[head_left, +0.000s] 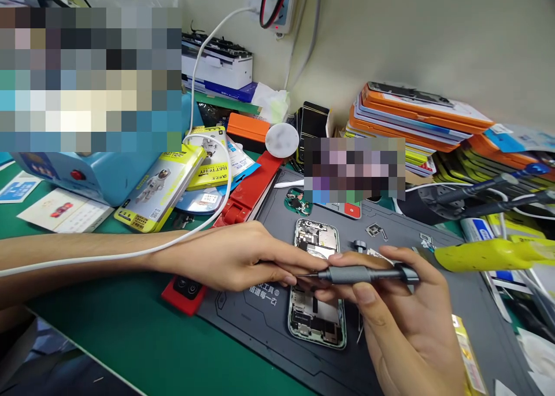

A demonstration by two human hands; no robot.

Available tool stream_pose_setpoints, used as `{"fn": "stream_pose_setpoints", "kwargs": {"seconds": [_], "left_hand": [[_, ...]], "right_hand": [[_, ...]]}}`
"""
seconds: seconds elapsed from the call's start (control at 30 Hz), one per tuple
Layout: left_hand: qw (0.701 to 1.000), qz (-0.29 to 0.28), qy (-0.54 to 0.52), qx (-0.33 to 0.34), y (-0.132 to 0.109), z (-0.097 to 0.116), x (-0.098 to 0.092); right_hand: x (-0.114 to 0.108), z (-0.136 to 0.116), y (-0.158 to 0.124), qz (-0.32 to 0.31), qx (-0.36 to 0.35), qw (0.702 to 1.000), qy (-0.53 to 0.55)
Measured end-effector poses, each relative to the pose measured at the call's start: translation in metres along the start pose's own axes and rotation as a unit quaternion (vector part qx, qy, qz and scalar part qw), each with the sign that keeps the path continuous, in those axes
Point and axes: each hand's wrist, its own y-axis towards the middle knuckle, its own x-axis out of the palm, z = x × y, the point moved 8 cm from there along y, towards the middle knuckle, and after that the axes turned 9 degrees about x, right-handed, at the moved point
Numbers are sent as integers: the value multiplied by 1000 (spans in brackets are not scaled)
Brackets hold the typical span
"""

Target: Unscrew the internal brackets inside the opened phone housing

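My right hand (403,321) holds a grey precision screwdriver (351,274) almost level, thumb and fingers closed around its handle. The thin tip points left and meets the fingertips of my left hand (243,257). Those fingertips are pinched together at the tip; whatever lies between them is too small to make out. Beneath both hands lies an opened smartphone (316,318) with its inner parts bare. The hands and the screwdriver cover the middle of the phone. It rests on a dark grey work mat (243,321).
A red device (185,295) sits beside my left wrist, and a white cable (195,232) runs across that forearm. Yellow battery boxes (160,188) and a blue machine (108,176) stand left. Orange boxes (416,113) are stacked behind; a yellow-handled tool (481,254) lies right.
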Motion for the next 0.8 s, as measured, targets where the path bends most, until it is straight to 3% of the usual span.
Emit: {"fn": "stream_pose_setpoints", "kwargs": {"seconds": [0.37,0.47,0.57,0.63,0.7,0.8], "left_hand": [[998,-41,-36,-21,-1,-2,5],[999,-10,-28,-27,1,-3,1],[995,72,-36,-53,1,-11,-10],[991,101,-58,-70,1,-15,-12],[991,95,-54,-80,1,-17,-12],[994,67,-24,-85,1,-17,-9]], "right_hand": [[0,0,10,-3,38,996,83],[-4,-1,9,15,35,996,79],[-9,-14,-3,66,-45,996,-25],[-8,-23,-15,79,-106,982,-137],[-2,-24,-23,32,-142,965,-221],[14,-22,-36,-79,-238,894,-372]]}}
